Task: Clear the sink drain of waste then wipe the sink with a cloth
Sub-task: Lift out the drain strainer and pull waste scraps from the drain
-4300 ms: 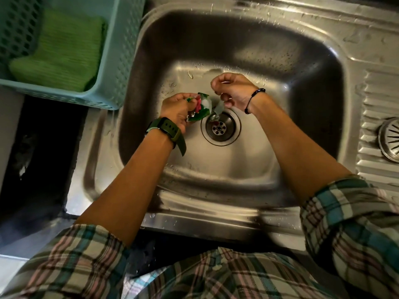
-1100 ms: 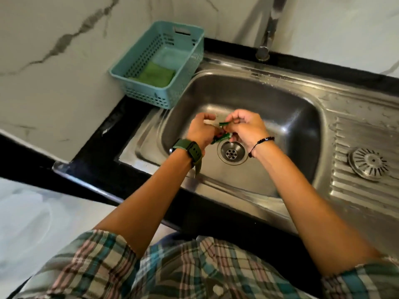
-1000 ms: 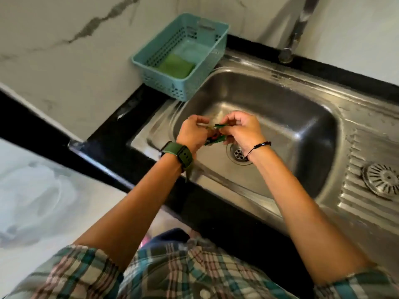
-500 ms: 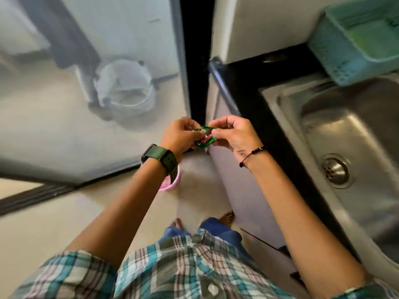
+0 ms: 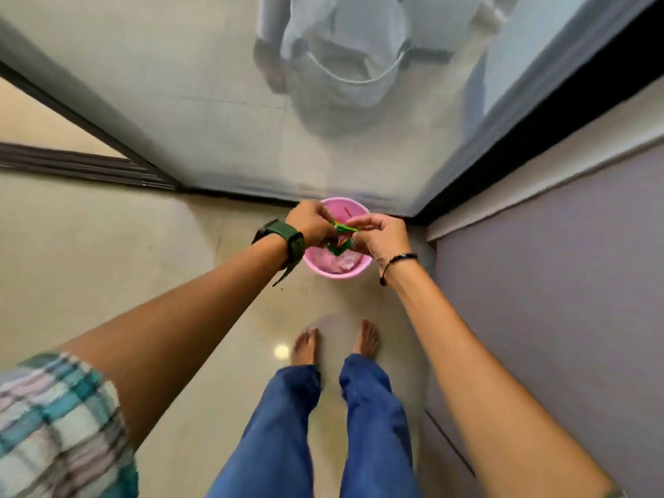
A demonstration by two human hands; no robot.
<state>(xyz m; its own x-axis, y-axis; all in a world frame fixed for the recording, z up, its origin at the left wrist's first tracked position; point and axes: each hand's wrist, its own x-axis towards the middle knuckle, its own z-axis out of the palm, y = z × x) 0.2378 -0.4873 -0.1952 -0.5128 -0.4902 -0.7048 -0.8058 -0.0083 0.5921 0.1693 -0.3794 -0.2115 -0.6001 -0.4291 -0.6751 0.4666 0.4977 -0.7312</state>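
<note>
While both arms reach fwd toward 12 o'clock, the left hand (image 5: 312, 224) and right hand (image 5: 381, 236) meet over a small pink bin (image 5: 325, 269) on the tiled floor. Fingers of both hands are pinched narrow on a crumpled green scrap of waste (image 5: 340, 238), held between them just above the bin's opening. Left wrist has a dark green watch (image 5: 287, 240); right wrist a thin black bracelet (image 5: 402, 257). Bare feet (image 5: 305, 345) & blue trousers sit at 6 o'clock. Frosted glass door (image 5: 215, 102) fills 12 o'clock, w/ a blurry white bucket (image 5: 345, 48) behind it. Grey cabinet front (image 5: 557, 282) at 3 o'clock.
</note>
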